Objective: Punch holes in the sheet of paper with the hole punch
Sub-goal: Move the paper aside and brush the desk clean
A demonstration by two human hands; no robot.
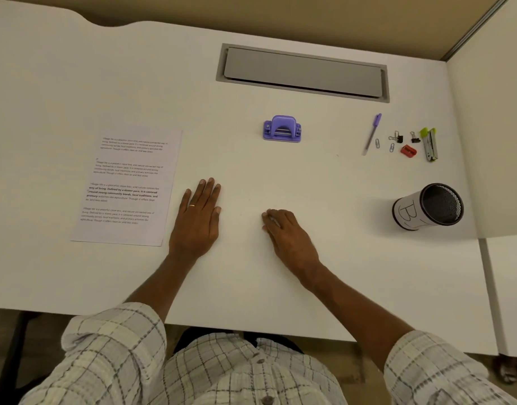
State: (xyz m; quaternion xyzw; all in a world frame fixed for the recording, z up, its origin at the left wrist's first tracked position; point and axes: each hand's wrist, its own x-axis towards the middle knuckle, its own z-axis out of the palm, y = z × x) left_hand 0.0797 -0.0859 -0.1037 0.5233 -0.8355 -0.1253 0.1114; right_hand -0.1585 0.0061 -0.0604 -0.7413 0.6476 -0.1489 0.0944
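Head view: not started. Left hand (197,217) flat, right hand (286,232) loosely curled, both empty on the tabletop (251,282). Sheet of paper (125,185) toward left edge, hole punch (282,129) centre, well apart. Next, probably: bring the sheet to the punch's slot.

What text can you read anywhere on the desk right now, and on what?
"B": handwritten on the white wrap of the mesh cup.
"Defined by a slower pace, it is centered around strong community bonds": bold lines on the sheet of paper; other paragraphs too small to read.
No text shows on the hole punch or the stapler.
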